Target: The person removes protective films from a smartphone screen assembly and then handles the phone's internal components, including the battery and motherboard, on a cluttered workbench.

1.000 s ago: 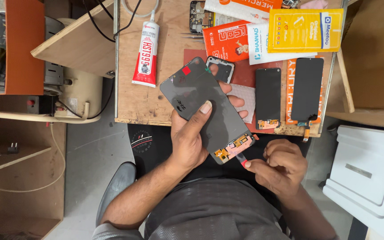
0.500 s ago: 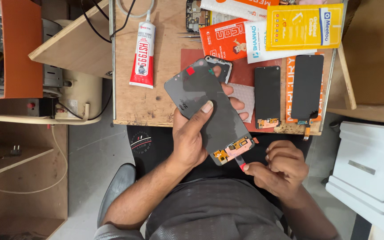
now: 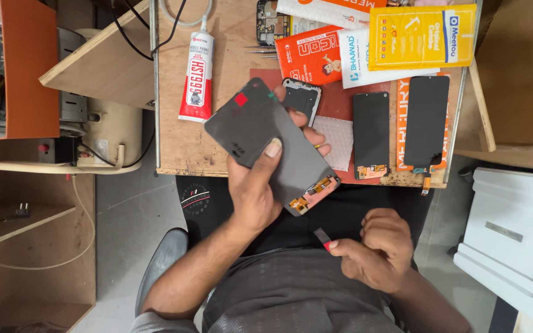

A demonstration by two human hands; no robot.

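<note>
1. Left hand [image 3: 254,191]: fingers closed around one grey phone display panel [image 3: 266,145], held tilted above the near edge of the counter [image 3: 174,145], back side up; thumb lies across the panel; an orange-and-copper flex connector [image 3: 313,194] shows at its lower end.
2. Right hand [image 3: 380,246]: fingers curled shut, pinching one small red-tipped tool [image 3: 323,239] just below the connector, apart from it.
3. Step in hand, as judged: work at the connector end of the held panel. A next move would call for a steady panel and a light, exact touch of the tool tip on the flex.
4. Count on the counter: two dark display panels [image 3: 371,132] lying flat side by side; one small dark frame piece [image 3: 300,98]; one white-and-red adhesive tube [image 3: 195,77]; three printed packets [image 3: 421,37], orange, white and yellow.
</note>
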